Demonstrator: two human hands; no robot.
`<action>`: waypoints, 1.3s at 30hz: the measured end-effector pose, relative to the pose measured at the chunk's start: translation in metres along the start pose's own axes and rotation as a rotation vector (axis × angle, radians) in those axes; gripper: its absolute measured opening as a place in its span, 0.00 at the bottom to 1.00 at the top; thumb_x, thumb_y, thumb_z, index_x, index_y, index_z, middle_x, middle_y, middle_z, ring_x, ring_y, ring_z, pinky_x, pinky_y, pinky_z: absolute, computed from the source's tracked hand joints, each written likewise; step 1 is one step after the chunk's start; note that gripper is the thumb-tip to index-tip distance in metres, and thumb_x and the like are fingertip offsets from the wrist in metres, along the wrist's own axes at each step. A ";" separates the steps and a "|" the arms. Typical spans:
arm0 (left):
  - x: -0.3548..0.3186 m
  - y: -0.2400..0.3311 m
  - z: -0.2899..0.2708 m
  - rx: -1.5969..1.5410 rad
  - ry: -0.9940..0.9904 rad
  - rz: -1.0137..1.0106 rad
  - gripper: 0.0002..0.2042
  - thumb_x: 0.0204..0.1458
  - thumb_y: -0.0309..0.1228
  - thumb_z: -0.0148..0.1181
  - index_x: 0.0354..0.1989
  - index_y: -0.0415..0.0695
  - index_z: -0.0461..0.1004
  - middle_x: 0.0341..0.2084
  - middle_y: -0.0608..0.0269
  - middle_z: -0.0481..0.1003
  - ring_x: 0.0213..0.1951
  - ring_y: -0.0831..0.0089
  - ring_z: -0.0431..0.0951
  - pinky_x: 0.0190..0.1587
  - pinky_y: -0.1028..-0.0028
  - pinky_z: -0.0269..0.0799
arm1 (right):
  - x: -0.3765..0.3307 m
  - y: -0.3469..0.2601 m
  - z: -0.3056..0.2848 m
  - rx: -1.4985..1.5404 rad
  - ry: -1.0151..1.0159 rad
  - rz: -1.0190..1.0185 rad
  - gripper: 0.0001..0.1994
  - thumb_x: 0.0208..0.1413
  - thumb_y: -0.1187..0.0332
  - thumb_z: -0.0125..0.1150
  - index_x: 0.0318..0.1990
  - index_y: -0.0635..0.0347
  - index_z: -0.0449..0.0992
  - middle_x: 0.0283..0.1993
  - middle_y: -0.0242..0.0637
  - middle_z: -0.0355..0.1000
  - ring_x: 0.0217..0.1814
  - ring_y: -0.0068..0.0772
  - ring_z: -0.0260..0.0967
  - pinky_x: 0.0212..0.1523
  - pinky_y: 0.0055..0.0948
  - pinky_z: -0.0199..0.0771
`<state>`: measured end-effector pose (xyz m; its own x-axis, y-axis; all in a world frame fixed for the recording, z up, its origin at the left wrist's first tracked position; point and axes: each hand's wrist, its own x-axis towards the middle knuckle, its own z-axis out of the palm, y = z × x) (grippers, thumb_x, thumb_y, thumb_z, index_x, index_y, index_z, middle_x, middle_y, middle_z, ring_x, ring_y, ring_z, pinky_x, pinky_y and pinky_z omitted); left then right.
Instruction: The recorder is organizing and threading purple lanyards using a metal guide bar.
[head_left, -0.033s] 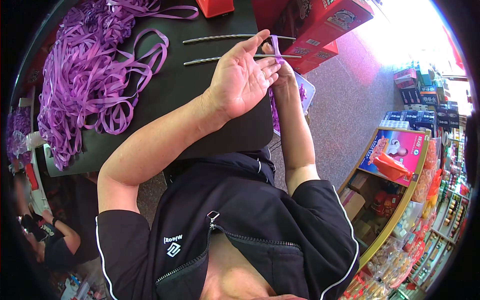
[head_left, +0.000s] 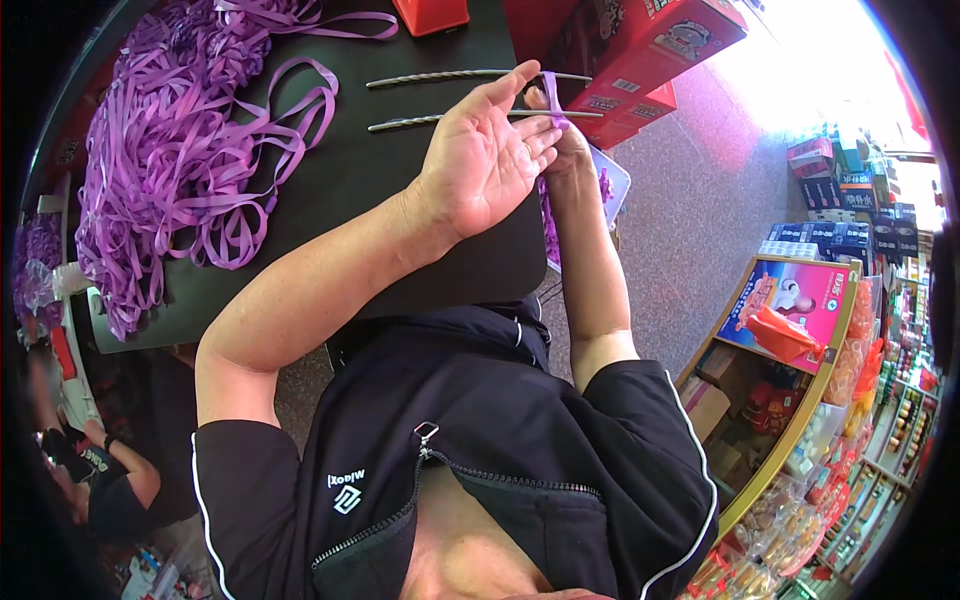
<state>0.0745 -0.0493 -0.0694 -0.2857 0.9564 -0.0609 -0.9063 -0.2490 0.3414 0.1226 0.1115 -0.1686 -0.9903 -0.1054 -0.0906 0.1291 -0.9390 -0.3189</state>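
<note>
Two twisted metal rods (head_left: 410, 122) stick out side by side over the dark table. A short strip of purple ribbon (head_left: 551, 92) spans them near their right ends. My left hand (head_left: 488, 160) is open, palm up. Its stretched fingers cross the nearer rod and reach the lower end of the strip beside my right hand. Just under the strip is my right hand (head_left: 566, 146), its thumb tip showing between the rods. Most of its fingers are hidden behind the rod, the ribbon and my left fingertips, so its grip cannot be made out.
A big tangled heap of purple ribbon (head_left: 180, 150) covers the left of the black table (head_left: 390, 215). A red container (head_left: 432, 14) stands at the far edge, red cartons (head_left: 640, 60) beyond the rods. A white-rimmed tub (head_left: 613, 178) sits behind my right forearm. Another person (head_left: 125, 470) is at lower left.
</note>
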 end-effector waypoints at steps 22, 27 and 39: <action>0.002 -0.005 0.002 -0.088 -0.024 0.037 0.20 0.56 0.42 0.48 0.55 0.51 0.58 0.35 0.65 0.65 0.35 0.73 0.62 0.41 0.72 0.57 | -0.030 0.014 0.130 -2.483 1.047 -0.643 0.12 0.41 0.57 0.67 0.26 0.55 0.77 0.31 0.35 0.71 0.38 0.38 0.70 0.42 0.40 0.64; 0.000 -0.002 0.000 -0.108 0.007 0.039 0.19 0.56 0.42 0.48 0.54 0.52 0.58 0.34 0.65 0.65 0.34 0.73 0.62 0.38 0.73 0.57 | -0.023 0.015 0.130 -2.548 1.051 -0.627 0.09 0.43 0.60 0.63 0.26 0.55 0.78 0.31 0.36 0.72 0.39 0.39 0.70 0.42 0.41 0.64; 0.001 -0.004 -0.001 -0.037 0.013 0.008 0.35 0.55 0.47 0.47 0.67 0.53 0.39 0.64 0.31 0.31 0.68 0.49 0.33 0.68 0.61 0.26 | -0.029 -0.028 0.127 -2.113 0.929 -0.363 0.10 0.43 0.63 0.61 0.28 0.59 0.80 0.26 0.42 0.75 0.28 0.39 0.74 0.34 0.33 0.71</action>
<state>0.0775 -0.0479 -0.0718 -0.2966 0.9524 -0.0701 -0.9149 -0.2623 0.3069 0.1410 0.0995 -0.0373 -0.7756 0.6195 0.1209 0.4758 0.6996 -0.5330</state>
